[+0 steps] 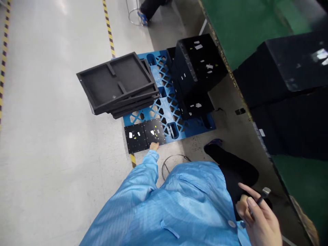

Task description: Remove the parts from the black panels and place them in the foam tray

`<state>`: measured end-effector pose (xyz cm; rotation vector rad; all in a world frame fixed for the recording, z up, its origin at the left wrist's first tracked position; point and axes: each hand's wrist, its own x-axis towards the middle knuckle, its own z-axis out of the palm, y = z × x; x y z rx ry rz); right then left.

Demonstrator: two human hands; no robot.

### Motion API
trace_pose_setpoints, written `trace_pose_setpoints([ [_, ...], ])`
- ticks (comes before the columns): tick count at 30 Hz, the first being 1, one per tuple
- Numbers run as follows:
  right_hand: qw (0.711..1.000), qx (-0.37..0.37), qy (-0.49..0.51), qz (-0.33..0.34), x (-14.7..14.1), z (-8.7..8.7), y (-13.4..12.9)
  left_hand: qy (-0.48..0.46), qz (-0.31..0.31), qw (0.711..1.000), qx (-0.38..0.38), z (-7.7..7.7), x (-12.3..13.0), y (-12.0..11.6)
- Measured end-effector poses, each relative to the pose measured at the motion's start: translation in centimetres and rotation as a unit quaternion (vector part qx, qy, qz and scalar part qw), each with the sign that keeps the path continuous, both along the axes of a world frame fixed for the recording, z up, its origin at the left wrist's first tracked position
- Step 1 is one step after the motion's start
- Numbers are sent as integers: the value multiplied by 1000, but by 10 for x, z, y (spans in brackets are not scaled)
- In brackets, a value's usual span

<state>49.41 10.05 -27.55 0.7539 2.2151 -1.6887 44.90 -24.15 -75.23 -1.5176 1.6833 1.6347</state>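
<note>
Reaching down, my left hand [154,146] is at the near edge of a black square panel [155,131] with small white and yellow labels and screws around its rim. My fingers look closed on that edge, though their tips are hidden. A similar black panel [135,138] lies against it on the left. Both lie at the near left corner of a blue plastic pallet [167,109]. My right hand [261,218], low at the right, holds a small tool [265,193] with a dark handle and a metal end; its index finger is stretched out.
Grey-black trays [102,87] are stacked askew on the pallet's left side. Black boxes [202,65] stand on its right side. A green-topped bench [238,20] with large dark boxes [276,75] runs along the right. A stool's metal ring [176,155] is near my legs.
</note>
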Motion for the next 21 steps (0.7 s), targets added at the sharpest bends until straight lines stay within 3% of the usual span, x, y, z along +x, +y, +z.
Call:
trace_pose_setpoints([
  [4, 999, 25, -7, -18, 3, -1, 5, -42, -184, 976, -110, -15, -15, -7],
  [9, 999, 27, -19, -34, 7, -3, 5, -110, -338, 923, -148, -30, -7, -3],
  [15, 998, 27, -27, -49, 7, -4, 12, -159, -423, 876, -169, -33, 6, -2],
  [21, 999, -4, 2, -33, 14, -4, 24, -187, -440, 854, -206, -23, 6, -13],
])
